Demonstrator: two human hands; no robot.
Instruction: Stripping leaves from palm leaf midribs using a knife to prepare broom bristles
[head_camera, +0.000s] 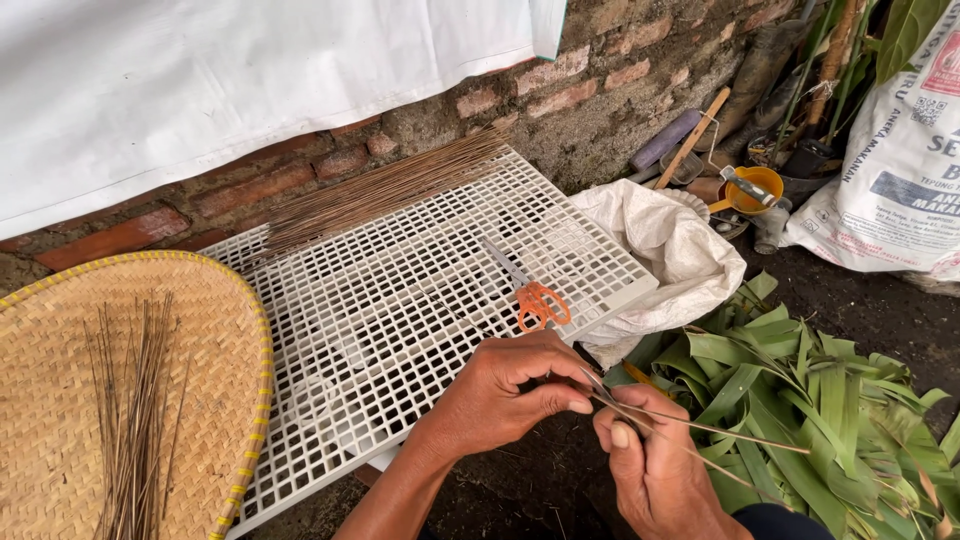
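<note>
Both hands (640, 470) pinch thin leaf rib (700, 428); scissors (535, 300) on grid tray (400, 300)

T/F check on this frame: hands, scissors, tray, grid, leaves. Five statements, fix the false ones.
1. Both hands pinch thin leaf ribs. True.
2. The orange-handled scissors lie on the woven tray. False: they lie on the white plastic grid.
3. The woven tray holds a few loose sticks. True.
4. Green leaves are piled on the grid. False: they lie on the ground to its right.
5. A bundle of sticks rests along the grid's far edge. True.
</note>
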